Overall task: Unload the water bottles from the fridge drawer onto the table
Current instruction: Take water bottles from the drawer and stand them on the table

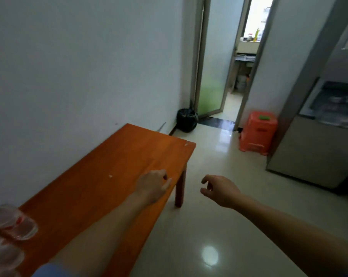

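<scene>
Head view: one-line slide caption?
Empty left hand over an orange wooden table bearing clear plastic water bottles; empty right hand beside it, toward the grey fridge.

- A home, by the look of it — a plain passage room next to a small kitchen.
- A fridge (308,152) stands at the right with a drawer (336,108) open; its contents are too blurred to make out.
- A wooden table (113,176) sits against a bare white wall.
- An orange plastic stool (258,132) and a bin (186,119) lined with a black bag stand on the glossy tiled floor (219,226).
- A frosted glass door (211,76) stands ajar — beyond it are a counter (245,57) and a bright window (258,17) with household containers on the sill.
</scene>
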`<state>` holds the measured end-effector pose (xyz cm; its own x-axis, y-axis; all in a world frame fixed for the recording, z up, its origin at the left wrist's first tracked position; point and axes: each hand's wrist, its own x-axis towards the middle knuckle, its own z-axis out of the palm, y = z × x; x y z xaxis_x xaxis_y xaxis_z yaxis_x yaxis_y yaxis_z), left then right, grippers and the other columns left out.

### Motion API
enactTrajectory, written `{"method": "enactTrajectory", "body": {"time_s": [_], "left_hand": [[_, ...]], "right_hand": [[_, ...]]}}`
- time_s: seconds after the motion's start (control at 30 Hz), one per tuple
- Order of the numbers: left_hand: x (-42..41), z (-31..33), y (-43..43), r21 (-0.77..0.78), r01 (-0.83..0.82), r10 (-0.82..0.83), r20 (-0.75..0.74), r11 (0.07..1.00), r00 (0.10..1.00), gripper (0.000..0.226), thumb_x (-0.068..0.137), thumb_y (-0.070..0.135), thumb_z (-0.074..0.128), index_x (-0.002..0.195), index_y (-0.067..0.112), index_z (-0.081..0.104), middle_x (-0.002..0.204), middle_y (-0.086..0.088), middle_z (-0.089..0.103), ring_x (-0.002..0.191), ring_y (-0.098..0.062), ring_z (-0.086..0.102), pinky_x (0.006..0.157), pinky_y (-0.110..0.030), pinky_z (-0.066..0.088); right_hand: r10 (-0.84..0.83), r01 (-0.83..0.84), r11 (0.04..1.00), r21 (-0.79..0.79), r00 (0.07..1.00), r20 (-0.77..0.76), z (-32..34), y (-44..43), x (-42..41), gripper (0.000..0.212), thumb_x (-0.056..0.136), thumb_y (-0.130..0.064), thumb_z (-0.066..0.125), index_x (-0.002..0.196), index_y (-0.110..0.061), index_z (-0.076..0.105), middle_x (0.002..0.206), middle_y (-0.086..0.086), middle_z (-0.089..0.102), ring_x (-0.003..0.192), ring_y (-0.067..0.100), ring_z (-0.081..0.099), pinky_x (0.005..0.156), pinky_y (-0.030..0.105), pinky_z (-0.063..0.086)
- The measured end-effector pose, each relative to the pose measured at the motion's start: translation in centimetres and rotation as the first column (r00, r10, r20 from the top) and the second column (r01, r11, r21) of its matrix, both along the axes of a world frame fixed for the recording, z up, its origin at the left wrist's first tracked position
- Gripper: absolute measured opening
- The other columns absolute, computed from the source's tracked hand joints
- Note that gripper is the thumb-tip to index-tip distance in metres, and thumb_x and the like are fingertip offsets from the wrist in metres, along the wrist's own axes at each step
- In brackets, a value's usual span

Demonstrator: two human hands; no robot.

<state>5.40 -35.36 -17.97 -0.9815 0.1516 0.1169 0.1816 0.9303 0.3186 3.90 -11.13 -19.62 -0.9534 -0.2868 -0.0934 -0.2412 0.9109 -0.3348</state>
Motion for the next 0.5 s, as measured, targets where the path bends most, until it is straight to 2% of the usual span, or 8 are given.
{"method": "enactTrajectory", "body": {"time_s": [0.07,0.13,0.23,0.37,0.5], "left_hand": [[-1.2,-0.3,6.0,0.022,0.059,-0.06,0.025,0.998,0.998,0.024,0.092,0.045,0.052,0.09,0.023,0.061,0.078,0.004,0.061,0.065,-0.011,0.057,0.062,-0.032,0.053],[-2.2,-0.5,11.3,0.043,0.142,-0.144,0.053,0.989,0.988,0.024,0.092,0.044,0.053,0.091,0.022,0.062,0.079,0.002,0.064,0.067,-0.012,0.06,0.065,-0.034,0.056],[-4.5,-0.6,17.7,0.026,0.256,-0.257,0.044,0.966,0.965,0.026,0.093,0.045,0.052,0.098,0.021,0.062,0.077,0.006,0.061,0.067,-0.007,0.058,0.062,-0.026,0.052],[-9.2,-0.9,25.3,-0.048,0.351,-0.35,0.028,0.935,0.936,0.025,0.094,0.043,0.051,0.101,0.021,0.061,0.081,0.003,0.062,0.073,-0.012,0.059,0.068,-0.029,0.052],[-15.1,-2.3,32.8,-0.121,0.449,-0.451,0.015,0.885,0.892,0.025,0.092,0.045,0.049,0.097,0.023,0.06,0.082,0.004,0.063,0.076,-0.015,0.058,0.069,-0.032,0.051]], "right_hand": [[-0.084,0.084,0.996,0.0,0.996,-0.021,0.1,6.2,0.4,0.035,0.089,-0.046,0.06,0.119,-0.027,0.057,0.097,-0.006,0.064,0.083,0.012,0.057,0.066,0.026,0.043],[-0.16,0.16,0.987,-0.004,0.987,-0.032,0.0,11.7,0.8,0.036,0.089,-0.045,0.059,0.119,-0.026,0.058,0.095,-0.007,0.064,0.083,0.013,0.057,0.069,0.028,0.045],[-0.256,0.255,0.967,-0.026,0.965,-0.055,-0.1,18.3,0.7,0.035,0.089,-0.044,0.059,0.119,-0.026,0.058,0.089,-0.009,0.06,0.08,0.011,0.055,0.066,0.027,0.041],[-0.377,0.374,0.926,-0.049,0.924,-0.064,-0.5,25.5,-0.5,0.035,0.089,-0.044,0.059,0.118,-0.026,0.057,0.086,-0.011,0.057,0.077,0.009,0.055,0.066,0.026,0.044],[-0.473,0.474,0.881,-0.01,0.878,-0.08,-1.1,32.3,-3.6,0.037,0.087,-0.047,0.058,0.119,-0.027,0.057,0.09,-0.01,0.058,0.078,0.01,0.053,0.065,0.027,0.04]]}}
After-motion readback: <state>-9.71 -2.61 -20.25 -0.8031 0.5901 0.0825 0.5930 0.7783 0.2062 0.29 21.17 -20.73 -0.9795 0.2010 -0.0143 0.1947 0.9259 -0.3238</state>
